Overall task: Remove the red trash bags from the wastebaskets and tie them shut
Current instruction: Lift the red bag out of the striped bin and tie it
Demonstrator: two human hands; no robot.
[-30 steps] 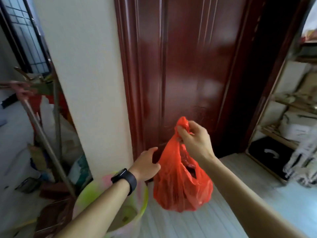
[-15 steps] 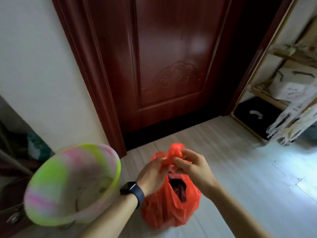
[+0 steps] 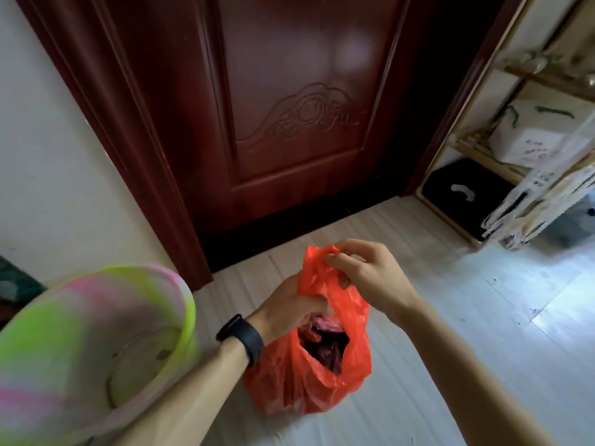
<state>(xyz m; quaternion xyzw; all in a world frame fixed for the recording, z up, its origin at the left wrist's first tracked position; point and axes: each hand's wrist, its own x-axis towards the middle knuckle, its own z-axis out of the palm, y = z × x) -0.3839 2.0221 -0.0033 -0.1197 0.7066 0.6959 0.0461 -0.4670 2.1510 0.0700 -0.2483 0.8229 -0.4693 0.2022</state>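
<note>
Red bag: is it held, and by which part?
Yes, the red bag is held at its top: right hand pinches the raised handle, left hand grips the rim lower down.

Wastebasket (image 3: 96, 333) left of trash bag (image 3: 309, 375); door (image 3: 289, 123) behind; shelf (image 3: 515, 156) right.

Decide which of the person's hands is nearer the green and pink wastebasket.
Left. The left hand grips the red bag, a short gap from the wastebasket; the right hand pinches the bag's top, farther off.
</note>
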